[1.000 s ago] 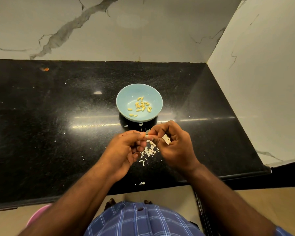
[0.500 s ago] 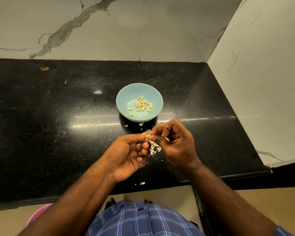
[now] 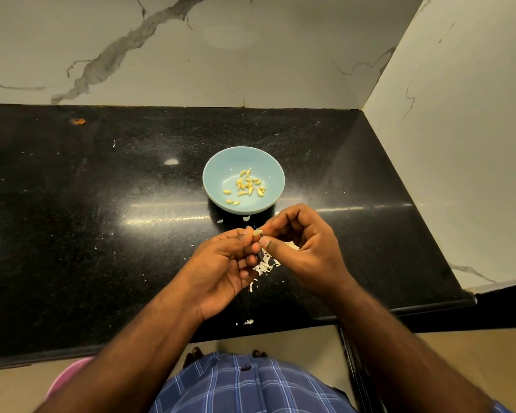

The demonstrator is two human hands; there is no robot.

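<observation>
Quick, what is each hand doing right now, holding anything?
Left hand: pinches a small pale clove at its fingertips.
Right hand: fingers curled, pinching the same clove's other end.

Glossy speckled black stone countertop (image 3: 102, 234), smooth glazed blue bowl (image 3: 221, 168), papery white peels (image 3: 265, 265), veined marble wall (image 3: 251, 55)

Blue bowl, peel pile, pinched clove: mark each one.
blue bowl (image 3: 222, 169): head view, bare inner wall on its far left side.
peel pile (image 3: 264, 266): head view, middle of the white heap.
clove (image 3: 257, 232): head view, its pale exposed tip.
</observation>
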